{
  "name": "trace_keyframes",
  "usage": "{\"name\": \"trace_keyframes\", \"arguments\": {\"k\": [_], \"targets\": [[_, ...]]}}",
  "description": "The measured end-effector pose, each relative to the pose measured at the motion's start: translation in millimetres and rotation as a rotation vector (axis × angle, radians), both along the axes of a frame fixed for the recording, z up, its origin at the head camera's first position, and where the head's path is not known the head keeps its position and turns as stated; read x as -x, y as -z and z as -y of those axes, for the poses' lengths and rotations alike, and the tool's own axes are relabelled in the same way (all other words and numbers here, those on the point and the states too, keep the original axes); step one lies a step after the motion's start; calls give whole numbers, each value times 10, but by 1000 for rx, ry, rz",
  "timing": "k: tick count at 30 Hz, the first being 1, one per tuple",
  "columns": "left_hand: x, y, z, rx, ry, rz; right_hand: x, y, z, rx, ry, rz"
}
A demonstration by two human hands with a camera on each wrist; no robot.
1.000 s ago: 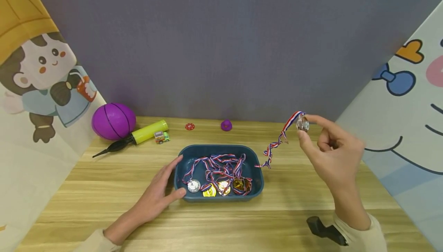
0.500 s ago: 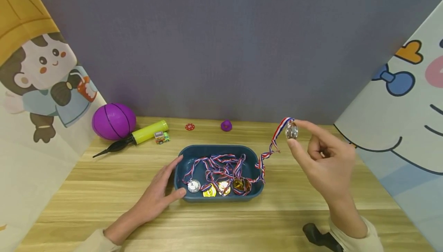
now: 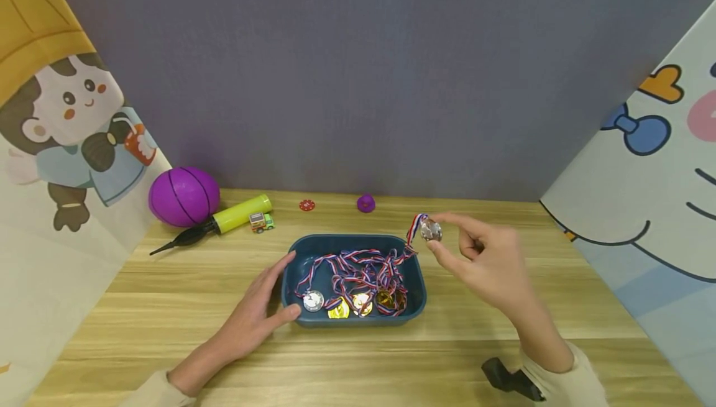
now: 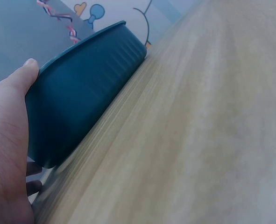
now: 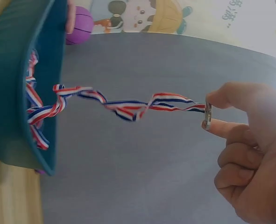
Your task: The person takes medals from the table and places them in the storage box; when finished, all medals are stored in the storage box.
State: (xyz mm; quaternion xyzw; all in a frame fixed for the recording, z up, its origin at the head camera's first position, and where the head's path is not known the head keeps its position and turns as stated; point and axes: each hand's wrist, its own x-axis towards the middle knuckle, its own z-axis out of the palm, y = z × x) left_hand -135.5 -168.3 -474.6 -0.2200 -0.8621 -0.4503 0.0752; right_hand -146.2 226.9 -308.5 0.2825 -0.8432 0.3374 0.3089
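Between thumb and index finger my right hand (image 3: 486, 264) pinches a silver medal (image 3: 431, 230), just right of the dark blue basin (image 3: 358, 321) and above the table. Its red, white and blue ribbon (image 5: 123, 105) hangs twisted into the basin, seen in the right wrist view. Inside lie a silver medal (image 3: 313, 300), several gold-coloured medals (image 3: 362, 302) and tangled striped ribbons (image 3: 352, 279). My left hand (image 3: 248, 317) rests against the basin's left end, fingers fairly straight and spread, thumb at the front rim. Its other fingers are partly hidden in the left wrist view.
At the back left are a purple ball (image 3: 184, 196), a yellow-green hand pump (image 3: 235, 214) and a small toy truck (image 3: 261, 222). A red chip (image 3: 306, 205) and a purple ring-shaped piece (image 3: 366, 202) lie behind the basin. A grey panel (image 3: 358, 84) stands behind the table.
My right hand has moved left and down with the silver medal, towards the basin. The lower end of the medal's ribbon has come down into the basin. The left hand has stayed still.
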Motion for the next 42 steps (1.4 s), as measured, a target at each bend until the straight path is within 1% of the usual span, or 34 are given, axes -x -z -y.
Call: {"name": "trace_keyframes", "arguments": {"k": [4, 12, 19, 22, 24, 28, 31, 42], "targets": [[2, 0, 0, 0, 3, -5, 39, 112, 78, -49, 7, 67], [14, 16, 3, -2, 10, -45, 130, 346, 263, -154, -29, 164], [12, 15, 0, -2, 7, -39, 179, 507, 378, -213, -43, 296], [11, 17, 3, 2, 2, -40, 200, 580, 415, -242, -42, 335], [11, 20, 6, 4, 1, -40, 215, 630, 437, -264, -44, 341], [13, 25, 8, 7, -2, -39, 240, 717, 469, -314, -42, 323], [12, 23, 8, 8, -3, -37, 249, 760, 484, -331, -35, 318], [1, 10, 9, 11, -5, -42, 277, 806, 489, -350, -20, 328]]}}
